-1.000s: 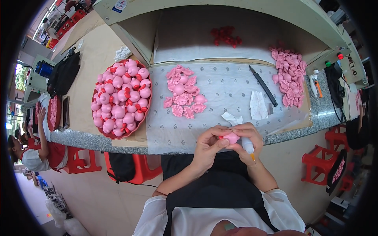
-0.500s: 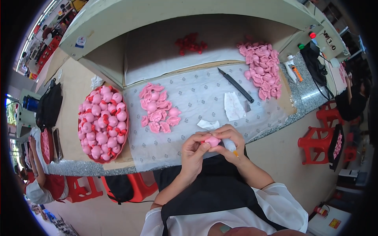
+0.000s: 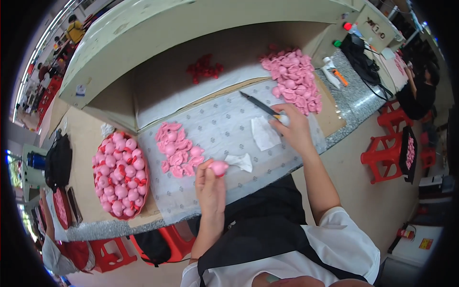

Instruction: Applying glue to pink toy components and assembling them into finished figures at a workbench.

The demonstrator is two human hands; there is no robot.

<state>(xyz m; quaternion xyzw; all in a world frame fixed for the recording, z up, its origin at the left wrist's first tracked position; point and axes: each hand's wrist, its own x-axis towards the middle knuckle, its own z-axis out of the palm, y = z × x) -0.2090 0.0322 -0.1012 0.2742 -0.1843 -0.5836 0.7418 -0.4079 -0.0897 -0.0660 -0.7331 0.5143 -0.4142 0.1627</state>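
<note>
My left hand (image 3: 209, 184) is closed, pinching a small pink ball-shaped piece (image 3: 219, 167) over the front of the patterned paper sheet. Farther right, my right hand (image 3: 295, 128) is closed round a small white glue bottle (image 3: 284, 119) with a yellow-orange tip. It is beside the black utility knife (image 3: 257, 102), whose blade points to the far left. A folded white paper (image 3: 265, 134) lies just left of my right hand. Near the left hand's pink piece is a crumpled tissue (image 3: 241, 162). Loose pink petal-like pieces (image 3: 178, 155) are spread at the sheet's left.
A red basket (image 3: 148, 184) full of pink balls and red bits stands at left. A heap of pink pieces (image 3: 295, 79) lies far right, red pieces (image 3: 204, 69) under the pale cabinet (image 3: 201, 28). A white-and-orange tube (image 3: 333, 71) lies beyond; red stools (image 3: 382, 158) stand right.
My hands, together around the pink piece before, are now apart. The left moved left with it; the right reached far and right with the glue bottle. The view has turned somewhat.
</note>
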